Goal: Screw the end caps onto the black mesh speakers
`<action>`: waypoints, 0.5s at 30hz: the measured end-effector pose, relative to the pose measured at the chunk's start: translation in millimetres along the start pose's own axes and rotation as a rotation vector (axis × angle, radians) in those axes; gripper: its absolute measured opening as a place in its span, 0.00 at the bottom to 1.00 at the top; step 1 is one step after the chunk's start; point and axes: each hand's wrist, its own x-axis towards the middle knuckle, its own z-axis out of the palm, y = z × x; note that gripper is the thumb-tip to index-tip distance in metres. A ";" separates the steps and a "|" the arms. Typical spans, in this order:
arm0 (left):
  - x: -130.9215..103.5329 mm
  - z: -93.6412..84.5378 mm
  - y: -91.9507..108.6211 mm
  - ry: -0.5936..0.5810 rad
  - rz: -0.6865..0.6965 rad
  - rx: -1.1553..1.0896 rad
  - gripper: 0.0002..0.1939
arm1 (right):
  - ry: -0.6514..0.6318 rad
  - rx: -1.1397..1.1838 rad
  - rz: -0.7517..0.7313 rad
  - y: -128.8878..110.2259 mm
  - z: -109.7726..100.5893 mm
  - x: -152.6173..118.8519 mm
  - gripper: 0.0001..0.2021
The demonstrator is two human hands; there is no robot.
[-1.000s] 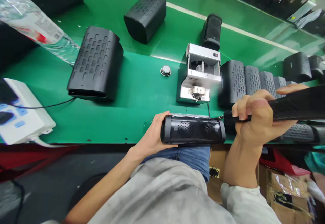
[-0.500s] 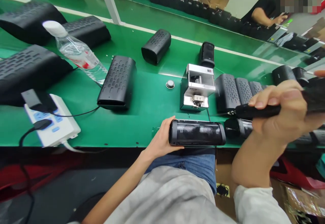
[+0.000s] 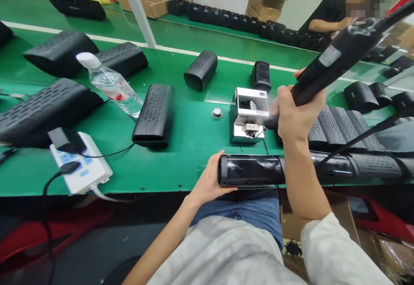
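My left hand (image 3: 208, 179) is wrapped around the left end of a black speaker (image 3: 250, 170), which lies on its side at the table's front edge with its glossy grille side showing. In my right hand (image 3: 299, 117) is a black electric screwdriver (image 3: 334, 63), raised and slanting, its cable running off the top right. The driver's lower end is blurred, close to the right side of a silver screw feeder (image 3: 250, 117). A small round metal-rimmed dish (image 3: 216, 112) sits left of the feeder.
Black perforated speaker housings (image 3: 155, 114) stand on the green table (image 3: 190, 138), several more at right (image 3: 330, 123). A water bottle (image 3: 113, 86) leans at left, behind a white power strip (image 3: 84, 164). A metal post (image 3: 137, 13) rises behind; a person (image 3: 323, 22) is across the table.
My right hand has swung left and tilted the electric screwdriver upright, bringing its lower end to the screw feeder. My left hand keeps its hold on the speaker. The view has shifted slightly.
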 end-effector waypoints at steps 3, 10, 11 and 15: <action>0.5 -0.3 -0.3 -0.002 0.007 -0.005 0.68 | 0.041 0.015 0.015 -13.4 -18.0 1.1 0.20; 2.3 -2.3 -1.7 -0.016 0.010 0.000 0.65 | 0.175 -0.038 -0.083 -62.8 -76.1 10.8 0.21; 2.5 -2.7 -2.0 -0.018 0.011 -0.001 0.65 | 0.190 -0.049 -0.097 -66.0 -80.6 11.1 0.21; 2.8 -3.5 -2.6 -0.016 0.002 0.007 0.63 | 0.201 -0.081 -0.103 -67.3 -85.9 7.9 0.20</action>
